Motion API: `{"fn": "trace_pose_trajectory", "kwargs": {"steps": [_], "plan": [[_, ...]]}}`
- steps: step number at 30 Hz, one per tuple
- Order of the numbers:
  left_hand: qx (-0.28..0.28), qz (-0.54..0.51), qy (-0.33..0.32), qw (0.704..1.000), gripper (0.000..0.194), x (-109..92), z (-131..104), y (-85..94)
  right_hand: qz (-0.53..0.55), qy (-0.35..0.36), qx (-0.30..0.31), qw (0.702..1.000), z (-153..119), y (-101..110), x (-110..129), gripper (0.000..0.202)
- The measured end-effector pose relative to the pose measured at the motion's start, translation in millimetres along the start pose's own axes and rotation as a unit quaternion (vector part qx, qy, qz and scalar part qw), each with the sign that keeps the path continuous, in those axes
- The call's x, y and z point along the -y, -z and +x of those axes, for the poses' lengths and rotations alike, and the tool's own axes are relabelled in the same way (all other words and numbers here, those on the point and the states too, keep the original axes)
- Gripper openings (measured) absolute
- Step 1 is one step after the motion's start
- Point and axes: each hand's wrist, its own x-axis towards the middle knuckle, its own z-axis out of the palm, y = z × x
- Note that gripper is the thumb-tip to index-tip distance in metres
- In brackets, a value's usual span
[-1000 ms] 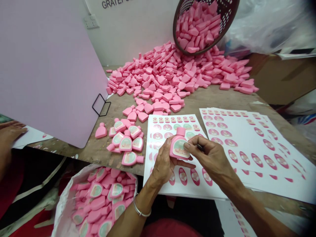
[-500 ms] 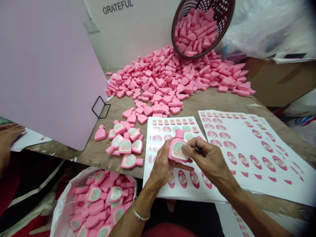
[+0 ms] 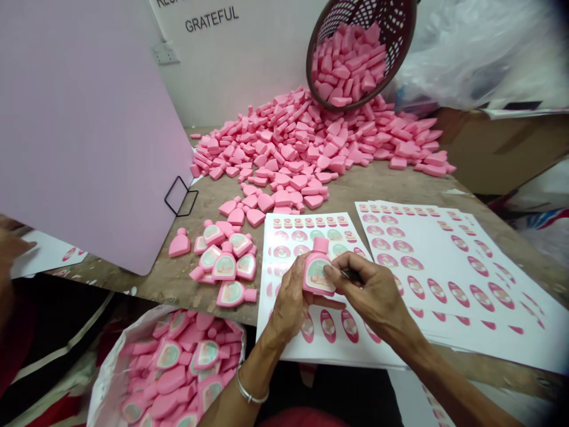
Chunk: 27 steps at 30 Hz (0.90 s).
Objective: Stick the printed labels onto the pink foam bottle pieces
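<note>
My left hand grips a small pink toy bottle, held upright with its cap on top, over a sheet of stickers. On the bottle's front is a pale green label with a picture. The thumb of my right hand presses against the label's right side. Curled in that hand's fingers is a small dark tool, mostly hidden, so its kind does not show. Left of the hands lies a group of labelled pink bottles.
A big heap of unlabelled pink bottles spreads from a tipped brown basket. More sticker sheets lie to the right. Below the table edge stands a white sack of bottles. A pink board separates another person's hand.
My right thumb stays on the label with little movement, and my left hand keeps the bottle. The view has shifted slightly. At the far left, the other person's hand has moved.
</note>
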Motion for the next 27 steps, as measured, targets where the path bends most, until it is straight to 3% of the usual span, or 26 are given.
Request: {"fn": "trace_pose_trajectory", "kwargs": {"steps": [6, 11, 14, 16, 20, 24, 27], "plan": [[0.078, 0.111, -0.036, 0.990, 0.054, -10.9, -4.4, -2.8, -0.002, 0.003, 0.012, 1.000, -0.1, 0.1, 0.8, 0.026], [0.080, 0.143, -0.044, 0.985, 0.049, -14.8, -5.7, -1.3, -0.017, 0.013, 0.033, 0.999, -1.7, 0.3, -4.0, 0.021], [0.091, 0.149, -0.044, 0.984, 0.041, -15.3, -6.0, -1.7, -0.083, 0.049, 0.032, 0.995, -3.2, 1.4, -6.4, 0.015], [0.087, 0.146, -0.049, 0.984, 0.036, -14.0, -5.7, -2.3, -0.175, 0.115, 0.007, 0.978, -5.0, 1.7, -6.4, 0.008], [0.056, 0.125, -0.053, 0.989, 0.033, -6.7, -3.5, -4.3, -0.370, 0.235, -0.066, 0.897, -9.8, -1.7, -3.5, 0.011], [0.067, 0.098, -0.032, 0.992, 0.030, -1.8, -1.1, -6.7, -0.444, 0.249, -0.104, 0.854, -9.1, -1.3, -5.6, 0.017], [0.083, 0.070, -0.017, 0.994, 0.029, -2.1, -0.4, -5.8, -0.442, 0.214, -0.151, 0.858, -0.2, 11.3, -14.7, 0.024]]}}
